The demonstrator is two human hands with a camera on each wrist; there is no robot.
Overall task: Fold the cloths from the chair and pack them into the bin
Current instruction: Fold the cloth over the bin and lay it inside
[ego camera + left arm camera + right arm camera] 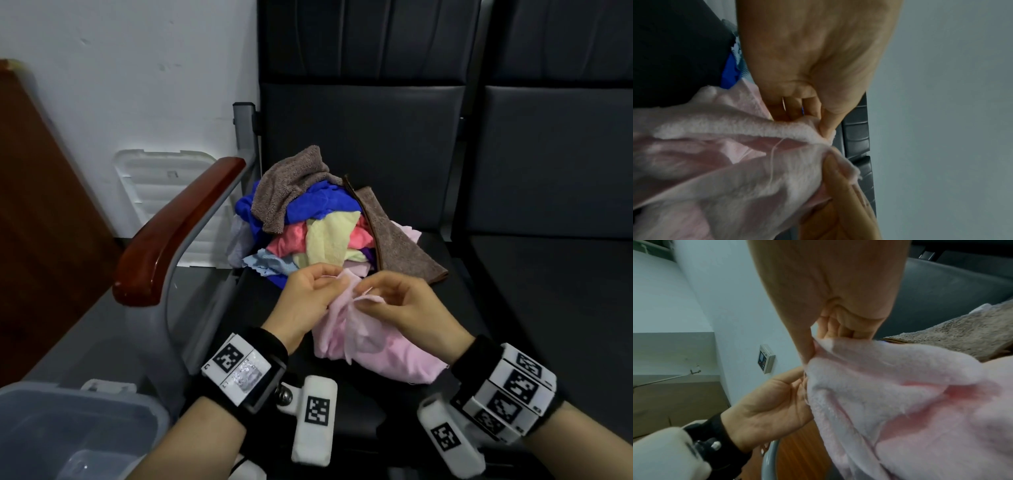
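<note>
A pale pink cloth (376,353) hangs bunched over the front of the dark chair seat (534,308). My left hand (317,291) pinches its top edge on the left, and my right hand (387,298) pinches the edge just to the right; the two hands are close together. The left wrist view shows my left hand (824,128) pinching the pink cloth (715,170) between thumb and finger. In the right wrist view my right hand (813,350) grips the fluffy pink cloth (900,394). A heap of cloths (318,219), brown, blue, yellow, coral and light blue, lies behind on the seat. The clear plastic bin (68,431) stands at the bottom left.
A wooden armrest (178,233) on a grey metal frame runs between the bin and the seat. A white bin lid (164,192) leans against the wall behind it. A second dark seat (565,171) adjoins on the right. A brown wooden panel (41,205) stands at the far left.
</note>
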